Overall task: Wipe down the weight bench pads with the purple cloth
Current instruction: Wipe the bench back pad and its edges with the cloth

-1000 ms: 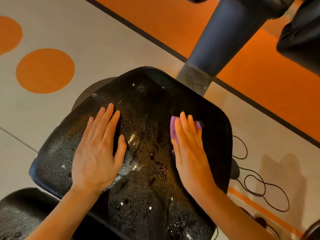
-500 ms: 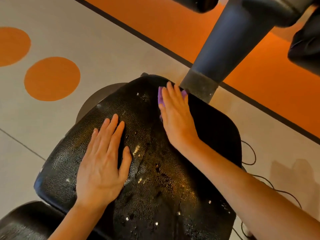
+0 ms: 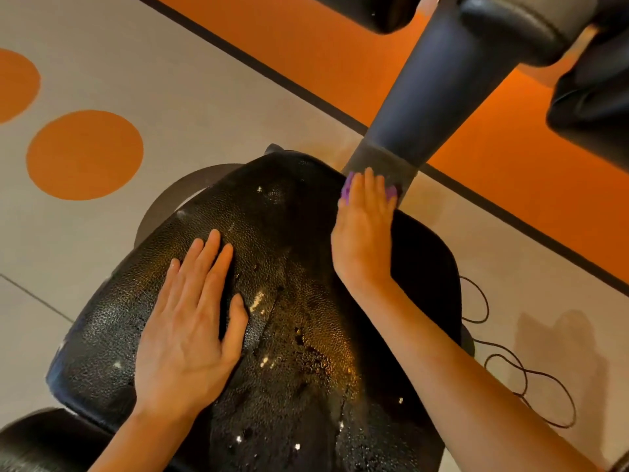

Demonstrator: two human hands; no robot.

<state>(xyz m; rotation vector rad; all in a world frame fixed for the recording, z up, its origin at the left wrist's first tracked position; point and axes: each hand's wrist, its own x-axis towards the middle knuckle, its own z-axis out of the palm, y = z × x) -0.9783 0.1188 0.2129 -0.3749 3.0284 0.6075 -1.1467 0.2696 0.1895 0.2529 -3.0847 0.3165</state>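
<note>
Pale grey floor (image 3: 204,97) runs under everything, with two orange circles (image 3: 85,155) painted on it over at the left and a broad orange band (image 3: 306,52) edged by a dark stripe cutting diagonally across the top. Down at the bottom left corner a second black pad (image 3: 37,444) just peeks in. Now the main black seat pad (image 3: 289,335), textured and glistening with wet patches. The left hand (image 3: 190,332) lies flat on its left half, fingers straight and close together, palm down, gripping nothing. Moving across, the right hand (image 3: 364,229) reaches to the pad's far edge, fingers straight and pressing the purple cloth (image 3: 348,192) down beneath them; only small purple bits show on either side of the fingers, right where the pad meets the dark slanted frame post (image 3: 442,80). Up at the top right, more black upholstery (image 3: 592,107) hangs into view. On the floor to the right of the pad, a thin black cable (image 3: 531,379) lies in loose loops.
</note>
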